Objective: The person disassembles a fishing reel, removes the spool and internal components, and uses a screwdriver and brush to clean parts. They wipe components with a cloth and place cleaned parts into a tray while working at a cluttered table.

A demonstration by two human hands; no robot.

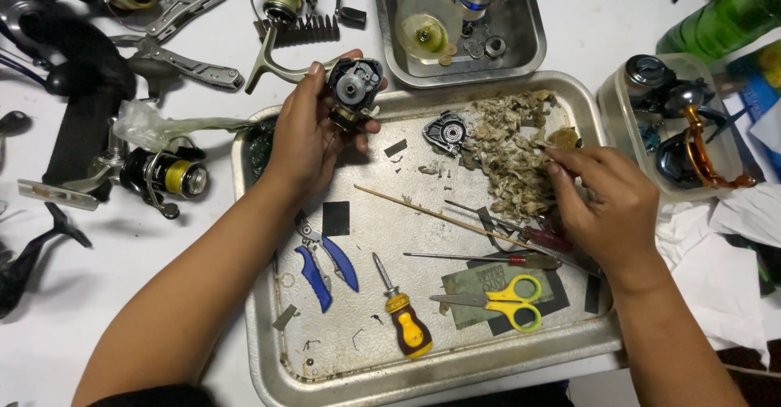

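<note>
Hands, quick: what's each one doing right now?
Left hand: closed around an opened fishing reel body.
Right hand: fingertips pinching at the pile of dirty wadding; what it grips cannot be told.

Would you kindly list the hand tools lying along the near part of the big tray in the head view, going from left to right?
Blue pliers → orange screwdriver → yellow scissors, all on the big tray.

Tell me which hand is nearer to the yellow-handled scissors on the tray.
Right. The right hand is just above and to the right of the yellow-handled scissors, picking at the pile of dirty wadding. The left hand is far across the tray, holding the reel body.
</note>
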